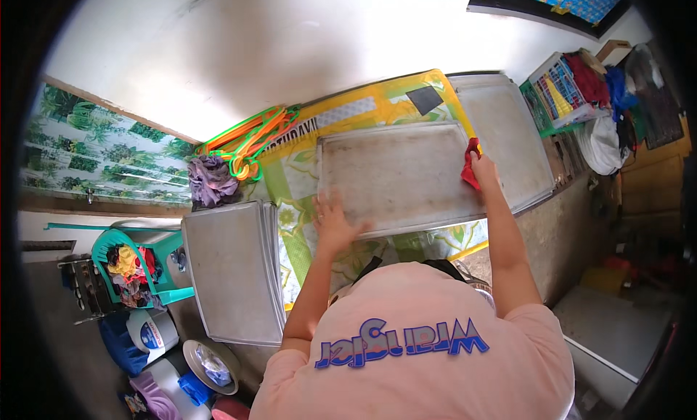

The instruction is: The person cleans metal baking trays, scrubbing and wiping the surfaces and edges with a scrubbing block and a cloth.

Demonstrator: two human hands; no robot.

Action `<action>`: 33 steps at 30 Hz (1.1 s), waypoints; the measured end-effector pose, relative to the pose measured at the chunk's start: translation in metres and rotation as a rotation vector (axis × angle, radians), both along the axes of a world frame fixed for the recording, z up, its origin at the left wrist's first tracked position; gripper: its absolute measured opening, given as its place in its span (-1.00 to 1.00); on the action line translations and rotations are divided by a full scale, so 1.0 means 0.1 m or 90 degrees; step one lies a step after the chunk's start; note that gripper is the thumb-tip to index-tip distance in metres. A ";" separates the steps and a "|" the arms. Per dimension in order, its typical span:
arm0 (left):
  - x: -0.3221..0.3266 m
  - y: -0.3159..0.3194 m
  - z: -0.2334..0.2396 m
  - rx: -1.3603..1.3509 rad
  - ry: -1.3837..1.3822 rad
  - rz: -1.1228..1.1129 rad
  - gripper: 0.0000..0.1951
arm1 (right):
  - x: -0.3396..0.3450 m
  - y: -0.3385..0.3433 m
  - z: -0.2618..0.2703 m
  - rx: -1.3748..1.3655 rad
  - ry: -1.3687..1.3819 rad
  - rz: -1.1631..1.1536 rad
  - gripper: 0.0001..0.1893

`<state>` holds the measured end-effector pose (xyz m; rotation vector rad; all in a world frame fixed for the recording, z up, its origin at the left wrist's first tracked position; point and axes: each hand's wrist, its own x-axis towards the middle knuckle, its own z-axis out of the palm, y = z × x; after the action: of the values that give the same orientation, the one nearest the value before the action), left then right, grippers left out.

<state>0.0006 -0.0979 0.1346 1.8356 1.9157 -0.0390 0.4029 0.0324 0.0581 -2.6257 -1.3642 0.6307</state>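
Observation:
A flat grey rectangular tray (397, 175) with a thin raised rim lies on the table before me. My left hand (335, 221), slightly blurred, is spread at its near left corner, fingers apart and holding nothing. At the tray's right edge my right hand (482, 167) grips a red cloth (469, 167). Under the tray is a yellow, green and white patterned table cover (294, 218). A stack of similar grey trays (234, 273) stands to the left, and more such trays (501, 131) lie to the right, partly under the cover's yellow edge.
Plastic hangers (256, 142) and a crumpled purple-grey cloth (211, 180) lie at the table's back left. A white wall (272, 44) rises behind. A green plastic chair (111, 243) with clothes stands far left, above a basin (234, 373). A basket of clothes (561, 88) is at the back right.

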 end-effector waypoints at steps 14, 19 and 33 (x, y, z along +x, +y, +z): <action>-0.66 0.25 -0.70 -0.024 -0.612 0.455 -0.59 | -1.67 -0.75 0.58 0.278 0.037 0.481 -0.75; -0.50 0.18 -0.49 -0.069 -0.760 0.653 -0.28 | -2.79 -0.95 0.49 0.283 0.123 0.836 -0.61; -0.26 0.08 -0.07 0.345 -0.417 0.516 -0.68 | -2.87 1.19 0.29 0.480 -0.009 0.382 -0.70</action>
<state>-0.0250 -0.0903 0.1275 0.9710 2.0909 1.2704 0.1161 0.1512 0.0874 -1.6400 -1.9210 0.0850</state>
